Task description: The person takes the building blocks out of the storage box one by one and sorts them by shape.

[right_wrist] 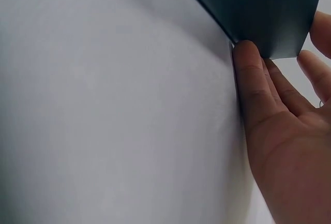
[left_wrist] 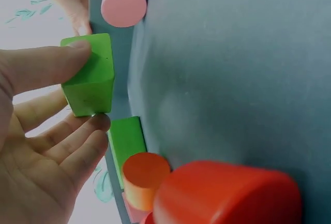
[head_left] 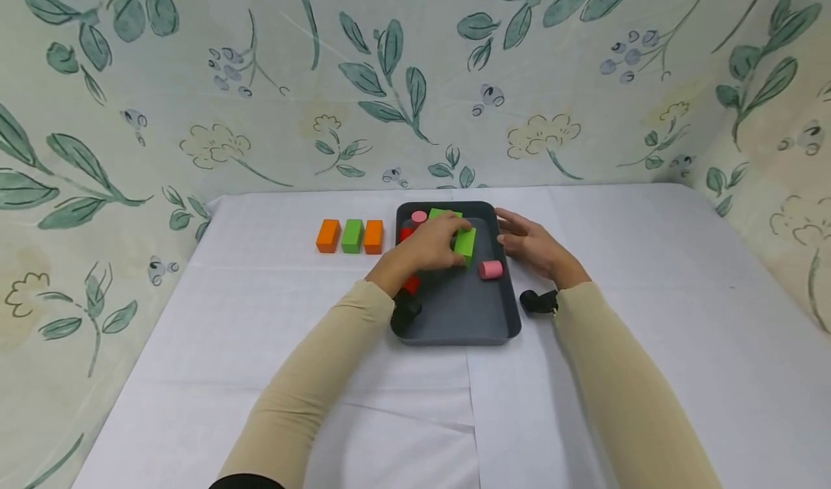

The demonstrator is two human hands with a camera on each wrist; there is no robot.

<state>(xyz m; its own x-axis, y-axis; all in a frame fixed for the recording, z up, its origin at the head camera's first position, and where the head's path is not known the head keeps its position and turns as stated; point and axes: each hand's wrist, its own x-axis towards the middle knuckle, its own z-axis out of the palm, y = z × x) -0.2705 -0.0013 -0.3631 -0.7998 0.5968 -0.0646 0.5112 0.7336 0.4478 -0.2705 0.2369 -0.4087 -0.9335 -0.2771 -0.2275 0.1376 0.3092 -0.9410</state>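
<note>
Your left hand pinches a green rectangular block between thumb and fingertips, holding it over the middle of the dark grey tray; the left wrist view confirms the grip. Your right hand lies open with straight fingers against the tray's right rim, steadying it and holding nothing. On the white tablecloth, left of the tray, three blocks stand in a row: orange, green, orange. Remaining inside the tray are a pink cylinder near its right wall, a second pink cylinder and another green block at the far end, and red pieces along the left side. Judged from this, three pieces are set out, a fourth is in hand, and most pieces remain.
</note>
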